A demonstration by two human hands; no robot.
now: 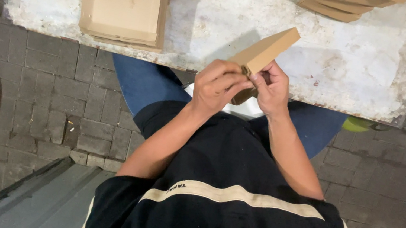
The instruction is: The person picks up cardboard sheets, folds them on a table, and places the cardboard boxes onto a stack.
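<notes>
— Where's the box (267, 49)?
— Held over the tabletop (261, 30) edge, both hands pinching its near end: left hand (217, 84) curled over, right hand (273, 90) underneath.
— How will it handle?
— Light, thin cardboard, I'd judge; it creases easily. Grip the folded edges, not the flat panels.

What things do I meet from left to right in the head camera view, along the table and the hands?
Stack of flat cardboard sheets → left hand → small cardboard box held by both hands → right hand → pile of folded cardboard boxes.
</notes>
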